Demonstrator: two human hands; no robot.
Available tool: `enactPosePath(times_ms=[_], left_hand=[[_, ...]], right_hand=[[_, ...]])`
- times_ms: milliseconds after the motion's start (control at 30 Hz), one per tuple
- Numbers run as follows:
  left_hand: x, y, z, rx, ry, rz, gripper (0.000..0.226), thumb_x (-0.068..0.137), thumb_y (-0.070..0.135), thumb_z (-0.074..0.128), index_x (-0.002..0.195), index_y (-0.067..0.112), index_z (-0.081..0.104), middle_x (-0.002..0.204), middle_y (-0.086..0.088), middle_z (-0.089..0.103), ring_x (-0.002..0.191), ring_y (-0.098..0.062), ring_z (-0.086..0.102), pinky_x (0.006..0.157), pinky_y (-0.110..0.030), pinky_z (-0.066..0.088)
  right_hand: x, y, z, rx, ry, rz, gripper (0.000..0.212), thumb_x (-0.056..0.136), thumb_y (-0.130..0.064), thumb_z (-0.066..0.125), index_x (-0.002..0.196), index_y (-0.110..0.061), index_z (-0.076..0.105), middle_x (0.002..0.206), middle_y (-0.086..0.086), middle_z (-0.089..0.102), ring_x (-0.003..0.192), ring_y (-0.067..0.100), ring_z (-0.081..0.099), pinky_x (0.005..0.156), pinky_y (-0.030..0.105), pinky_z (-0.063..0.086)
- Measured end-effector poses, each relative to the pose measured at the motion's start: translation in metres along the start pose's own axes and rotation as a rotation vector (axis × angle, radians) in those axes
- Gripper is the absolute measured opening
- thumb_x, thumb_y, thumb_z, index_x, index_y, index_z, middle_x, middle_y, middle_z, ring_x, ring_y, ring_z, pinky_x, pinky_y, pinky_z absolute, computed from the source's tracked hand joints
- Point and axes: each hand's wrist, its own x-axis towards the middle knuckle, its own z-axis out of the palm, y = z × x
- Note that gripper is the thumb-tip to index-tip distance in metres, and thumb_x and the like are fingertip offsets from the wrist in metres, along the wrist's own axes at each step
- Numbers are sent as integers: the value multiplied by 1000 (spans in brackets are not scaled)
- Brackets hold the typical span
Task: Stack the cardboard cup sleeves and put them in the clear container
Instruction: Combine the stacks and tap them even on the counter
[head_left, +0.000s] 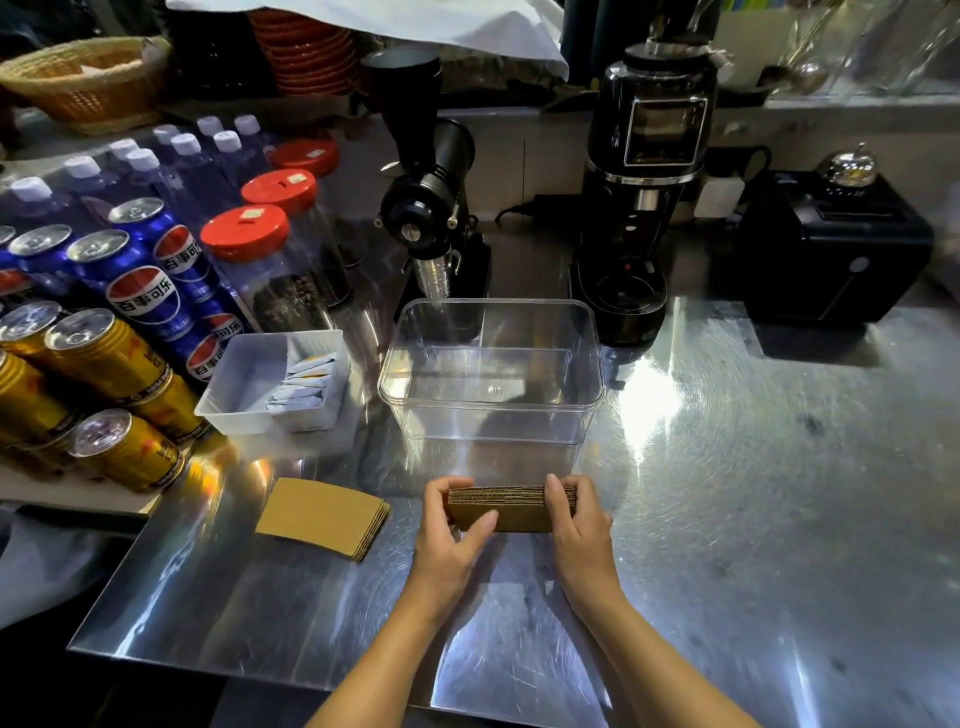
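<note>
A stack of brown cardboard cup sleeves (517, 508) stands on its edge on the steel counter, pressed between my two hands. My left hand (451, 540) grips its left end, thumb across the front face. My right hand (577, 530) grips the right end. Just beyond the stack sits the clear container (492, 410), rectangular, with nothing inside. A second, flat stack of cup sleeves (323, 515) lies on the counter to the left of my left hand, untouched.
A white tray (244, 384) with sachets sits left of the container. Soda cans (124, 291), bottles and red-lidded jars (249, 244) crowd the left side. Two black coffee grinders (639, 208) and a black box (831, 249) stand behind. The steel counter (753, 493) stretches to the right.
</note>
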Motion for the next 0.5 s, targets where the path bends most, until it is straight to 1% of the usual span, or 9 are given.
enactPosePath(times_ms=[67, 133, 167, 233, 267, 333, 367, 400, 500], left_hand=[[-4, -3, -4, 56, 62, 28, 26, 82, 17, 62, 102, 31, 51, 98, -2, 62, 93, -13, 61, 83, -27, 49], [-7, -5, -5, 94, 122, 42, 27, 86, 9, 57, 98, 32, 52, 99, 0, 63, 97, -14, 61, 85, -27, 48], [-7, -5, -5, 115, 135, 42, 28, 86, 8, 56, 97, 33, 52, 99, 1, 63, 97, -14, 60, 84, -25, 48], [-6, -5, -4, 134, 143, 42, 30, 87, 7, 55, 95, 35, 52, 97, 4, 64, 94, -7, 60, 79, -15, 47], [-6, -4, -4, 135, 145, 42, 31, 87, 6, 55, 94, 35, 53, 96, 5, 64, 91, -3, 60, 76, -11, 46], [-5, -2, -4, 139, 143, 41, 31, 87, 5, 54, 93, 35, 53, 93, 6, 64, 87, 3, 59, 72, -6, 44], [-5, -2, -4, 149, 140, 41, 30, 87, 5, 54, 93, 35, 53, 93, 7, 64, 86, 5, 59, 71, -5, 44], [-6, -1, -4, 161, 141, 43, 29, 88, 6, 53, 93, 35, 52, 92, 8, 63, 85, 7, 58, 70, -4, 43], [-6, 0, -3, 177, 152, 40, 29, 88, 7, 53, 93, 36, 52, 94, 8, 63, 86, 9, 57, 70, -3, 43]], right_hand=[[0, 1, 0, -22, 9, -9, 22, 94, -34, 42, 76, -22, 46, 77, 3, 51, 91, 37, 50, 74, 40, 37], [0, 0, 1, -15, 6, -4, 23, 94, -34, 42, 73, -24, 45, 75, 1, 50, 88, 34, 49, 74, 39, 35], [0, 0, 0, -13, -2, -5, 23, 93, -34, 43, 72, -26, 44, 75, 0, 49, 85, 31, 49, 76, 40, 36], [0, -2, -3, 2, -26, -18, 20, 91, -35, 48, 74, -24, 47, 77, 1, 52, 81, 26, 50, 80, 41, 39], [-1, -2, -7, 32, -36, -26, 18, 88, -38, 52, 77, -23, 50, 78, 2, 54, 81, 24, 52, 80, 37, 42], [-3, 0, -18, 99, -62, -50, 17, 80, -38, 63, 86, -26, 54, 82, 0, 58, 79, 16, 57, 73, 21, 46], [-3, 2, -24, 106, -85, -70, 20, 78, -34, 68, 91, -29, 54, 85, -2, 61, 79, 10, 58, 70, 14, 46], [-4, 5, -30, 91, -114, -90, 25, 77, -27, 71, 95, -31, 54, 88, -3, 63, 80, 6, 60, 70, 11, 46], [-3, 10, -41, 34, -154, -141, 38, 79, -5, 67, 97, -37, 56, 93, -6, 66, 85, 1, 63, 76, 8, 47]])
